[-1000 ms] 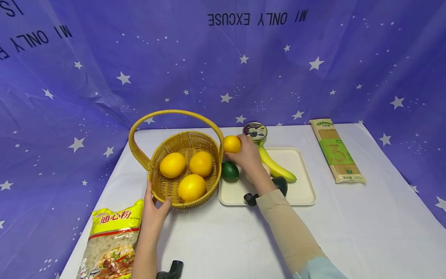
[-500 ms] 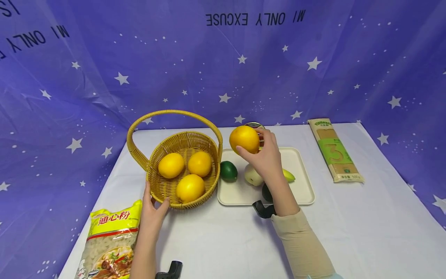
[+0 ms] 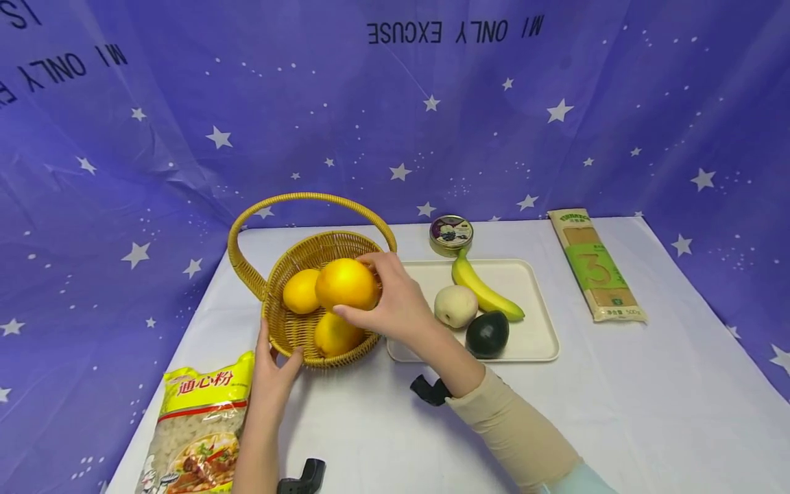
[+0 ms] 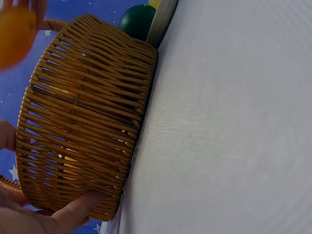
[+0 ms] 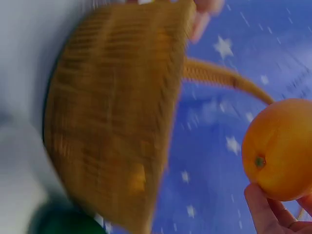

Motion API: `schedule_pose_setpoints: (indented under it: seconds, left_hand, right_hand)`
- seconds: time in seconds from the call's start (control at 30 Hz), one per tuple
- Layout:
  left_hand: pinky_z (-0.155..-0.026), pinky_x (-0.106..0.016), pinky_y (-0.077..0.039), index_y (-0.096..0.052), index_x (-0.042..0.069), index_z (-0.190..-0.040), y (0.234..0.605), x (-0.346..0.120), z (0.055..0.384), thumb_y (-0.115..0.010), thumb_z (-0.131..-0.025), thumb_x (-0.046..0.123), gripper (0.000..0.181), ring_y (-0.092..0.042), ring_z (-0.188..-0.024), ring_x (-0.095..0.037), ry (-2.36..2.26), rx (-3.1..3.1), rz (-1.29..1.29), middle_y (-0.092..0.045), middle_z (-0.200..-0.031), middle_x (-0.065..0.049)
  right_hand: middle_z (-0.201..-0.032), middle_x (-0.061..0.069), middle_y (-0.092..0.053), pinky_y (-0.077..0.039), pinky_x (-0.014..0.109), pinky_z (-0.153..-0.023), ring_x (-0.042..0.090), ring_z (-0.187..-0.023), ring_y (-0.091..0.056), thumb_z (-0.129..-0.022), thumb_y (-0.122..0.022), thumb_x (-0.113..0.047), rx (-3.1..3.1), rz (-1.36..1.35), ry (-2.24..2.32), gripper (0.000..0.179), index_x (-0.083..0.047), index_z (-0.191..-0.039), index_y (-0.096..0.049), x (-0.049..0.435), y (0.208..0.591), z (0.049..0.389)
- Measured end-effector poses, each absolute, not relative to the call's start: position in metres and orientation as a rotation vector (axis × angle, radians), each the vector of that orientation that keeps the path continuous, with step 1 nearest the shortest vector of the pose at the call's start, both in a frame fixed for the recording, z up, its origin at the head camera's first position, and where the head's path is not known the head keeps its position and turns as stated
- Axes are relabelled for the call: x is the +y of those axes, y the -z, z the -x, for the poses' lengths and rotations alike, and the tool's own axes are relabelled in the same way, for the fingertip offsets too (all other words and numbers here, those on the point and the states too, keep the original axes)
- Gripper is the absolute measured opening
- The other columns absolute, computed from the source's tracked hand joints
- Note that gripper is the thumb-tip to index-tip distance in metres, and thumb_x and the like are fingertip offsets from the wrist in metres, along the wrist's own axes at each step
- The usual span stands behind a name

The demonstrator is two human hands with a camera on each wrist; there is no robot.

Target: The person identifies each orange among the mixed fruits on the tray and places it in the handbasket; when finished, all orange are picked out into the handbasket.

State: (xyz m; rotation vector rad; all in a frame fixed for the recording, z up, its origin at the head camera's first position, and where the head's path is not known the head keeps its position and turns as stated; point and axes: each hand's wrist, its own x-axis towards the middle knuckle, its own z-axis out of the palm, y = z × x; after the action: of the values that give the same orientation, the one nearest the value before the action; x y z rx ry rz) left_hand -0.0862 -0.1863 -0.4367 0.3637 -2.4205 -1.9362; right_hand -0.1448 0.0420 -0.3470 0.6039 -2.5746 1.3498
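Observation:
My right hand pinches an orange between thumb and fingers, above the wicker basket with its tall arched handle. The same orange shows its small stem mark in the right wrist view. Inside the basket lie yellow-orange fruits; one fruit is at the left and another fruit at the front, while the held orange covers the back right. My left hand grips the basket's front-left side. In the left wrist view its thumb lies against the woven outer wall.
Right of the basket, a cream tray carries a banana, a pale round fruit and a dark green fruit. Another green fruit sits beside the basket. Around are a tin, noodle pack and pasta bag.
My right hand has lifted an orange from near the tray's back-left corner, raised it toward me, then carried it left over the basket. The left hand has stayed on the basket.

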Motion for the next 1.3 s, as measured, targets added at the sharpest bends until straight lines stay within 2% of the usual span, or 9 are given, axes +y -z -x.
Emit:
schedule_pose_setpoints:
  seconds: [0.17, 0.3, 0.5, 0.63, 0.97, 1.17, 1.3]
  left_hand:
    - [-0.111, -0.052, -0.025, 0.008, 0.027, -0.155, 0.437, -0.186, 0.087, -0.056, -0.095, 0.011, 0.089, -0.009, -0.144, -0.038, 1.911, -2.444, -0.376, 0.008, -0.16, -0.005]
    - [-0.111, -0.054, -0.024, 0.004, 0.027, -0.156, 0.439, -0.186, 0.088, -0.059, -0.094, 0.013, 0.089, -0.011, -0.143, -0.04, 1.895, -2.435, -0.357, 0.004, -0.161, -0.005]
    - [-0.111, -0.054, -0.024, -0.003, 0.024, -0.157, 0.442, -0.185, 0.088, -0.06, -0.092, 0.011, 0.087, -0.011, -0.143, -0.039, 1.928, -2.38, -0.315, 0.0, -0.16, -0.007]
    - [-0.111, -0.052, -0.024, -0.004, 0.021, -0.157, 0.441, -0.184, 0.087, -0.059, -0.092, 0.009, 0.086, -0.009, -0.144, -0.036, 1.934, -2.358, -0.295, -0.001, -0.16, -0.009]
    - [-0.112, -0.053, -0.023, 0.0, 0.025, -0.157, 0.441, -0.185, 0.088, -0.058, -0.092, 0.007, 0.089, -0.009, -0.143, -0.039, 1.926, -2.388, -0.317, 0.003, -0.161, -0.006]
    - [-0.114, -0.05, -0.019, 0.007, 0.024, -0.156, 0.44, -0.186, 0.088, -0.058, -0.093, 0.008, 0.091, -0.005, -0.144, -0.038, 1.93, -2.412, -0.328, 0.009, -0.16, -0.004]
    - [-0.114, -0.05, -0.019, 0.009, 0.024, -0.155, 0.438, -0.187, 0.087, -0.058, -0.094, 0.009, 0.092, -0.004, -0.144, -0.038, 1.923, -2.423, -0.342, 0.011, -0.16, -0.004]
  right_hand:
    - [-0.118, -0.001, -0.051, -0.051, 0.03, -0.072, 0.012, -0.091, -0.055, -0.072, -0.074, -0.059, -2.663, -0.713, -1.195, 0.073, -0.017, -0.127, -0.051, -0.001, 0.36, 0.152]
    - [-0.116, -0.002, -0.051, -0.049, 0.025, -0.068, 0.01, -0.085, -0.054, -0.072, -0.073, -0.061, -2.708, -0.754, -1.179, 0.071, -0.018, -0.124, -0.05, -0.026, 0.371, 0.156]
    - [-0.106, -0.005, -0.049, -0.045, 0.02, -0.059, 0.007, -0.073, -0.053, -0.07, -0.073, -0.064, -2.764, -0.736, -1.147, 0.066, -0.021, -0.114, -0.05, -0.047, 0.385, 0.157]
    - [-0.102, -0.005, -0.049, -0.043, 0.02, -0.054, 0.008, -0.067, -0.052, -0.069, -0.07, -0.068, -2.818, -0.711, -1.067, 0.069, -0.02, -0.115, -0.05, -0.053, 0.391, 0.159]
    - [-0.099, -0.002, -0.053, -0.043, 0.024, -0.056, 0.01, -0.07, -0.052, -0.072, -0.06, -0.077, -2.91, -0.631, -0.943, 0.077, -0.016, -0.118, -0.052, -0.06, 0.394, 0.167]
    - [-0.118, 0.003, -0.055, -0.05, 0.027, -0.066, 0.014, -0.085, -0.059, -0.079, -0.06, -0.069, -2.918, -0.685, -0.948, 0.078, -0.017, -0.136, -0.046, -0.059, 0.398, 0.17]
    - [-0.125, 0.004, -0.055, -0.052, 0.03, -0.071, 0.016, -0.093, -0.06, -0.082, -0.062, -0.064, -2.908, -0.736, -0.942, 0.076, -0.017, -0.139, -0.045, -0.058, 0.401, 0.17]
